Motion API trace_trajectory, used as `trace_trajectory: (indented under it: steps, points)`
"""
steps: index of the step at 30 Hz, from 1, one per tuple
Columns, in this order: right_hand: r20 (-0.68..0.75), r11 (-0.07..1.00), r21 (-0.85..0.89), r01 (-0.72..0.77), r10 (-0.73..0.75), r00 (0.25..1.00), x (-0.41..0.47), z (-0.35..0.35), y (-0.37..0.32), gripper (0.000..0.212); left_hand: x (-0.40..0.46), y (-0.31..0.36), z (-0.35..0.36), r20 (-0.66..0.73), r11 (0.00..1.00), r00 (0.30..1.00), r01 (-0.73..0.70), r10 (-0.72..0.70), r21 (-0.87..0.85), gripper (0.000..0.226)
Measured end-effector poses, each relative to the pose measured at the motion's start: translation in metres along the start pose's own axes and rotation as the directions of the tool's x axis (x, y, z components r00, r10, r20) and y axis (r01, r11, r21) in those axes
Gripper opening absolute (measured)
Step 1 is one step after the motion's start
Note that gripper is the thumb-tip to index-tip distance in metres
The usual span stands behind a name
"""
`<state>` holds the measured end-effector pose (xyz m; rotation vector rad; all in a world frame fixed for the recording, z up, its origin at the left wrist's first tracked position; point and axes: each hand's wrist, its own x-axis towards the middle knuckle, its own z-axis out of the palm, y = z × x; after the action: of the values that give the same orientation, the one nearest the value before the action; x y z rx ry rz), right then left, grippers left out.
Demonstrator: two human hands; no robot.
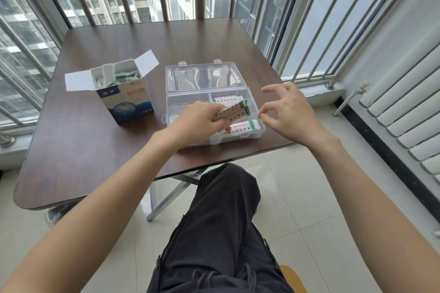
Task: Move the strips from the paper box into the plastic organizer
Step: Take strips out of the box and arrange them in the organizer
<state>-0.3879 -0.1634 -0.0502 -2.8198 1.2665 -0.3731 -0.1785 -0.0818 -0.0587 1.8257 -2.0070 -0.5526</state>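
Two hands work over a dark brown bench (95,150) set against a barred window. Standing on the bench toward its left is the paper box (126,100), upright with its top flaps folded open and more wrapped strips showing inside. Just right of it, apart from it, lies the clear plastic organizer (212,102), its lid tipped back flat behind the divided tray.

Over the tray's middle, the left hand (200,121) grips a small bundle of strips (232,112), fingers curled round their near ends so the green-printed tips fan out to the right above the compartments. Other strips (226,99) already lie in the far right compartment, and another (242,126) sits along the near right one, just under the held bundle; whether the bundle touches them is hard to tell.

Beside the organizer's right edge hovers the right hand (288,114), holding nothing, fingers loosely curled and spread, fingertips close to the bundle's tips.
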Motion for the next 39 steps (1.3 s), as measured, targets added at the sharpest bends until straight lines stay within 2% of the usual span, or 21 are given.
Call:
trace_trajectory:
  steps: [4, 7, 10, 14, 16, 19, 23, 29, 34, 39]
  points:
    - [0.038, 0.986, -0.134, 0.099, -0.095, 0.995, 0.003, -0.004, -0.008, 0.015, 0.0, 0.0, 0.0, 0.006, 1.0, 1.0, 0.001, -0.001, -0.003, 0.023]
    - [0.117, 0.972, -0.205, 0.116, -0.093, 0.989, 0.004, 0.001, -0.013, 0.022, 0.0, -0.001, -0.001, 0.009, 1.0, 1.0, 0.006, -0.006, -0.006, 0.022]
    - [0.178, 0.99, -0.125, 0.065, -0.042, 0.983, 0.005, 0.005, -0.015, 0.024, -0.001, -0.001, -0.001, 0.013, 1.0, 1.0, 0.012, -0.012, -0.019, 0.023]
    - [0.125, 0.994, 0.063, -0.088, 0.08, 0.989, 0.002, 0.004, -0.016, 0.016, -0.001, -0.002, -0.001, 0.01, 0.998, 1.0, 0.021, -0.021, -0.051, 0.025]
    - [0.117, 0.991, 0.073, -0.111, 0.102, 0.988, 0.002, 0.002, -0.016, 0.013, 0.0, -0.002, -0.001, 0.013, 0.998, 1.0, 0.02, -0.02, -0.053, 0.025]
    - [0.114, 0.996, 0.039, -0.085, 0.08, 0.99, 0.003, 0.001, -0.016, 0.014, 0.0, -0.002, -0.001, 0.017, 0.998, 0.999, 0.029, -0.029, -0.05, 0.027]
    - [0.061, 0.994, 0.1, -0.049, 0.043, 0.997, 0.006, 0.003, -0.017, 0.019, -0.001, -0.002, -0.004, 0.0, 0.995, 1.0, 0.027, -0.027, -0.099, 0.026]
    - [0.228, 0.986, 0.159, -0.047, 0.01, 0.974, 0.011, 0.01, -0.018, 0.014, -0.006, -0.003, -0.01, -0.057, 0.968, 0.995, 0.061, -0.077, -0.242, 0.024]
    - [0.226, 0.978, 0.204, -0.043, -0.004, 0.974, 0.015, 0.009, -0.017, 0.01, -0.007, -0.005, -0.013, -0.076, 0.942, 0.99, 0.091, -0.121, -0.322, 0.025]
    - [0.208, 0.979, 0.189, 0.077, -0.117, 0.971, 0.021, 0.01, -0.025, 0.021, -0.009, -0.007, -0.015, -0.078, 0.921, 0.987, 0.099, -0.138, -0.378, 0.028]
